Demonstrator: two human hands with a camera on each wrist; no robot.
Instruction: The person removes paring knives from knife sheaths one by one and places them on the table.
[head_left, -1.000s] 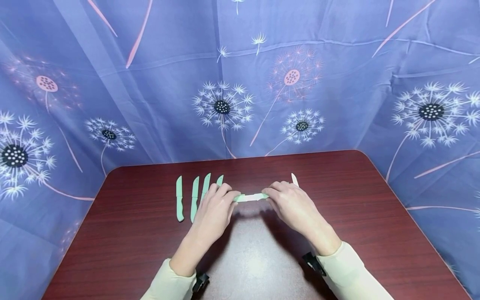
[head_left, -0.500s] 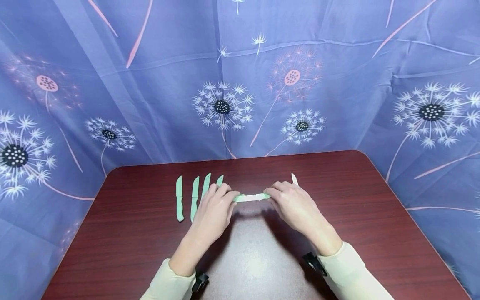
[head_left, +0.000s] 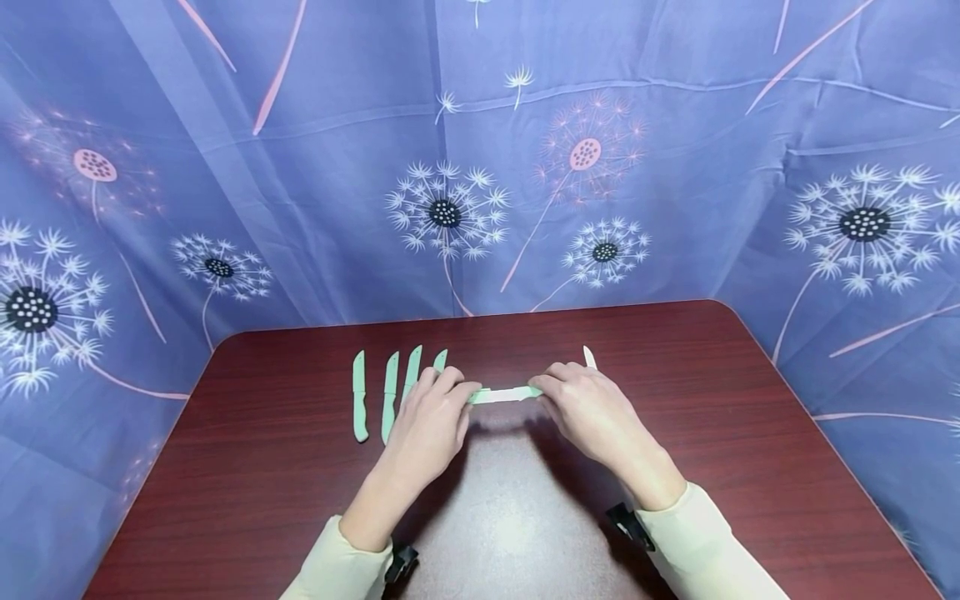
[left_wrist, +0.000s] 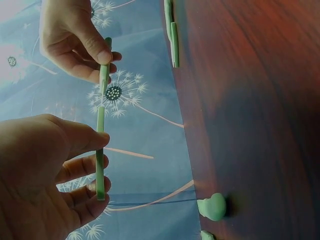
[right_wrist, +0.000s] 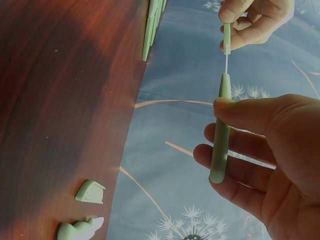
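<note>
Between my hands, level above the table, is a small knife whose white blade (head_left: 506,395) shows. My right hand (head_left: 596,414) grips its green handle (right_wrist: 220,140), thumb on one side and fingers on the other. The green sheath (left_wrist: 100,155) is pinched by my left hand (head_left: 431,421), and its mouth sits around the tip end of the blade. A bare stretch of blade separates sheath and handle. Several green sheathed knives (head_left: 359,398) lie beside and partly behind my left hand. Past my right hand a white blade tip (head_left: 590,357) pokes out.
The dark red wooden table (head_left: 225,500) ends at a blue dandelion-print cloth (head_left: 337,208) behind it. In the right wrist view, a green piece (right_wrist: 90,191) and a green-handled knife with a white blade (right_wrist: 79,230) lie near the table edge.
My right hand with the knife handle has shifted very slightly to the right since a second ago. The left hand and the knives on the table look the same.
</note>
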